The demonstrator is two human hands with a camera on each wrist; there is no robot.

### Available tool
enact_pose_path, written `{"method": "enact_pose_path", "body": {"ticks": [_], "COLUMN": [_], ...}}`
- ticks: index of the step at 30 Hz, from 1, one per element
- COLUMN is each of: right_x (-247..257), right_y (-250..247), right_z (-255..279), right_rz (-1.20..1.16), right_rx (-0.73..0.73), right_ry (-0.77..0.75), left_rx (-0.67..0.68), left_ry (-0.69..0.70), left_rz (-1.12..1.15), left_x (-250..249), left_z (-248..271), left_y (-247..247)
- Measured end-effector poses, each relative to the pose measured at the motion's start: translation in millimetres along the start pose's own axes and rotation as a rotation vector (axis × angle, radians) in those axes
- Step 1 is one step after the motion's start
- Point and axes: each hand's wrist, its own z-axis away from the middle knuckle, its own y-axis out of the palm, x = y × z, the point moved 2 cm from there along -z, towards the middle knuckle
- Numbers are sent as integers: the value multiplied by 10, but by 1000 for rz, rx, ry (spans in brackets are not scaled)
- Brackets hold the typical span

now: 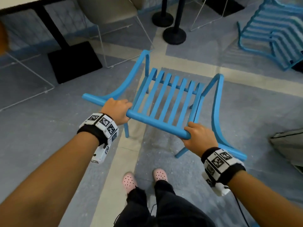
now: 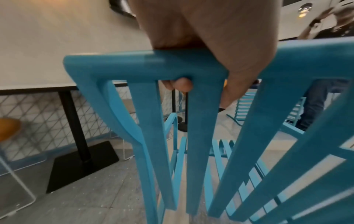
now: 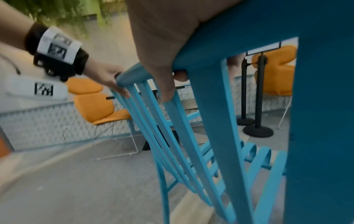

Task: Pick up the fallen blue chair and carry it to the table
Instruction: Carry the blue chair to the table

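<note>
Head view gives the full layout: the blue chair (image 1: 165, 99) is upright, both hands wrapped around its rounded top rail, left hand (image 1: 117, 112) near one end, right hand (image 1: 199, 139) near the other. Whether the legs touch the floor (image 1: 49, 128) is hard to say. The table (image 1: 19, 4) sits ahead to the left on a black post with a flat square base. Left wrist view adds a fingertip (image 2: 182, 84) curling under the rail between flat, tapering slats. Right wrist view catches orange padded chairs (image 3: 95, 104) and black stanchions (image 3: 257, 97), all a bit blurry. A second blue chair (image 1: 272, 33) lies tipped over on the right.
</note>
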Motion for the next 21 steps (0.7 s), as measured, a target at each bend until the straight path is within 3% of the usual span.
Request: {"method": "enact_pose_path", "body": {"ticks": [10,21], "right_x": [233,1111], "right_y": [75,152], "right_z": [14,-1167], "right_rz": [18,78], "right_rx": [74,68], "right_ry": [-358,-669], "left_rx": [15,-7], "left_ry": [-158,-451], "left_rz": [-27,-11], "left_x": [143,1052], "left_z": [1000,1271], "left_y": [310,245]}}
